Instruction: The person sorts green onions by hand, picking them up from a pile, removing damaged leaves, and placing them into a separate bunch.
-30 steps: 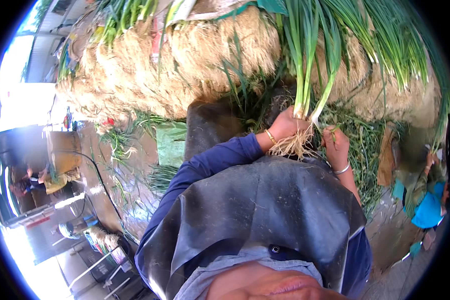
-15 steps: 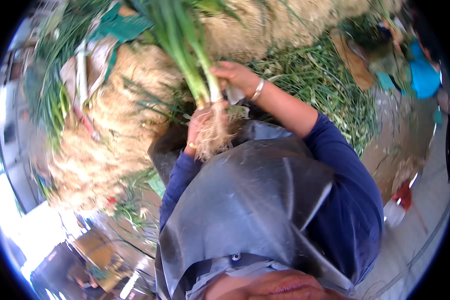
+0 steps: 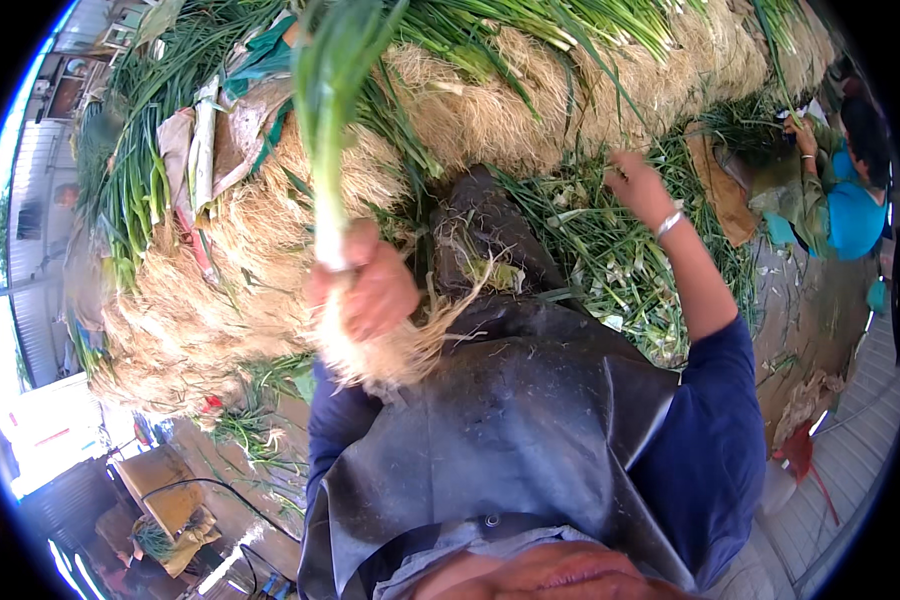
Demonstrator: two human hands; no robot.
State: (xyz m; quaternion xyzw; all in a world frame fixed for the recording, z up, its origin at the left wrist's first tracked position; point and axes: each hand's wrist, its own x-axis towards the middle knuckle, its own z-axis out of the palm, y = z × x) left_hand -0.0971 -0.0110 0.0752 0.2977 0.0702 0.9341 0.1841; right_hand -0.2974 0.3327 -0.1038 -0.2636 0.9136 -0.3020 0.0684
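My left hand is wrapped round the white stalks of a small bunch of green onions. The green tops point up and away from me, slightly blurred. Pale stringy roots hang below the fist, close to my dark apron. My right hand is held out to the right, over a heap of loose green onion leaves. Its fingers look loosely bent and apart, with nothing visible in them. Bits of root and a torn leaf lie on the apron over my lap.
A long stack of green onions, roots toward me, runs across the far side. More root ends are piled at left, with cloth scraps on top. A co-worker in blue sits far right beside a brown board.
My hands have parted. The right hand has moved right, away from the bunch, over the leaf heap. The left hand has shifted left with the green onions.
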